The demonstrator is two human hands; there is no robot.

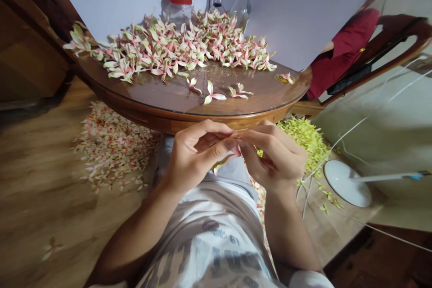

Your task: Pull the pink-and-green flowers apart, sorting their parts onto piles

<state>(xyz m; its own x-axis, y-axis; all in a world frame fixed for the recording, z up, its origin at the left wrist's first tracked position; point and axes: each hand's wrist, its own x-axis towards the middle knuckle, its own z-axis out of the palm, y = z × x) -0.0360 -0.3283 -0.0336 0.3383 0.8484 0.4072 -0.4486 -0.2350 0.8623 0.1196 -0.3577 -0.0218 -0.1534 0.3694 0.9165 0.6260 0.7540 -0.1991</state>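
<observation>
My left hand (194, 153) and my right hand (275, 155) meet just below the round table's edge (202, 119), fingertips pinched together on a small pink and green flower (219, 165). Part of the flower sticks out under my left thumb. Both hands are closed around it, over my lap. A large heap of pink, white and green flowers (175, 47) covers the back half of the table. A few single flowers (212, 92) lie loose near the front edge.
Pale pink petals (111, 144) are scattered on the wooden floor at left; a pile of yellow-green bits (305, 137) lies at right. A jar with a red lid (178, 6) and two glass bottles (243, 0) stand behind the heap. A white lamp base (347, 184) and a chair (371, 63) are at right.
</observation>
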